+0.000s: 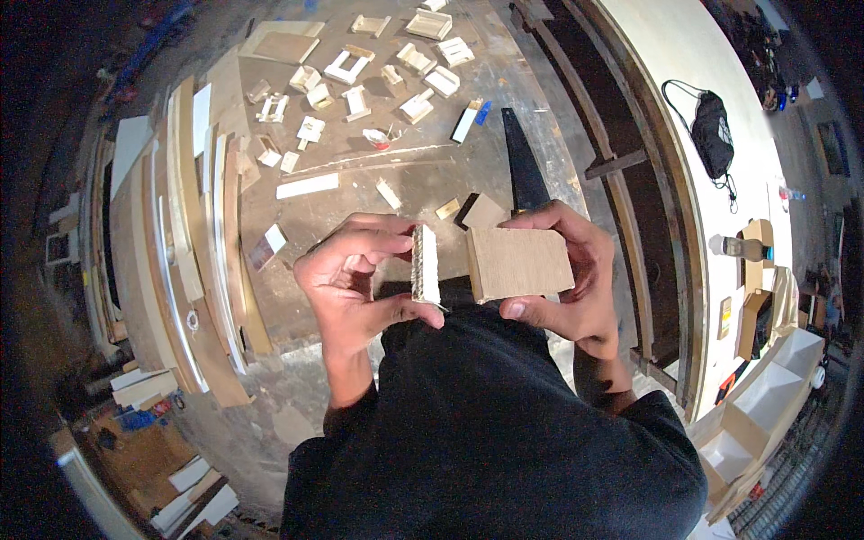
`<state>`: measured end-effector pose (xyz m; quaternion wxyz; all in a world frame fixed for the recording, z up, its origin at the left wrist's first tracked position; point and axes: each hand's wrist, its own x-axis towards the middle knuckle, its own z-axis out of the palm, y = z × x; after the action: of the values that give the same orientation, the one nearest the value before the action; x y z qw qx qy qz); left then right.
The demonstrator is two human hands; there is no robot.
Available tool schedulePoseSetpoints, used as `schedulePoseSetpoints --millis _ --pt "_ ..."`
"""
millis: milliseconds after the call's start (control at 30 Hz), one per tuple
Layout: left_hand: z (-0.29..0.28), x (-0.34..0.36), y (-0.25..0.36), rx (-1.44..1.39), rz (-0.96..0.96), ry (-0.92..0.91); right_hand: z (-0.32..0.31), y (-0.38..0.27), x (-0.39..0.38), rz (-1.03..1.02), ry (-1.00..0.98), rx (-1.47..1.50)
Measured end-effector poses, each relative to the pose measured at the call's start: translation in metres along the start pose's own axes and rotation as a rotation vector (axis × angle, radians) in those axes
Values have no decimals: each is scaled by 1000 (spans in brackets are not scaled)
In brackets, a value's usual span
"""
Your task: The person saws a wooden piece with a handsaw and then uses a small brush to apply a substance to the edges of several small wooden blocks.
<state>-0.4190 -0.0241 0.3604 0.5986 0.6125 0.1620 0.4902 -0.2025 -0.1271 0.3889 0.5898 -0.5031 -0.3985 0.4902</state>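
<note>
My left hand (351, 274) pinches a small narrow white piece (429, 265) upright between thumb and fingers; its edge facing left looks rough and ridged. Opposite it, my right hand (576, 270) grips a flat, light-brown rectangular wooden block (522, 261) by its right side. A small gap separates the two pieces. Just beyond my right hand lies a handsaw (520, 157) with a dark blade, its handle mostly hidden by the hand. A dark-edged wood offcut (483, 211) and a small wooden piece (447, 208) rest behind the block.
Several small wooden assemblies (349, 65) are scattered over the far worktop. Long boards and strips (193, 234) lie along the left. To the right, past a dark-framed gap, a white surface (661, 67) carries a black drawstring bag (711, 135) and a wooden compartment box (760, 418).
</note>
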Motion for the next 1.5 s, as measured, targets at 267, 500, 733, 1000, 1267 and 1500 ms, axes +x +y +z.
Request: schedulePoseSetpoints --millis 267,500,733,1000,1267,1500 --pt "12 11 9 92 -54 -36 2 -1 2 40 -14 4" --pt "15 13 11 134 -86 -25 5 0 5 58 -33 12" --pt "19 13 10 158 -93 -44 -2 4 5 -40 -130 -12" --pt "23 9 5 129 -98 -27 0 3 1 -2 -88 25" --pt "24 6 2 46 -81 -18 1 0 0 -7 -90 3" --pt "17 0 -5 6 -80 -16 6 -8 -3 19 -46 -44"
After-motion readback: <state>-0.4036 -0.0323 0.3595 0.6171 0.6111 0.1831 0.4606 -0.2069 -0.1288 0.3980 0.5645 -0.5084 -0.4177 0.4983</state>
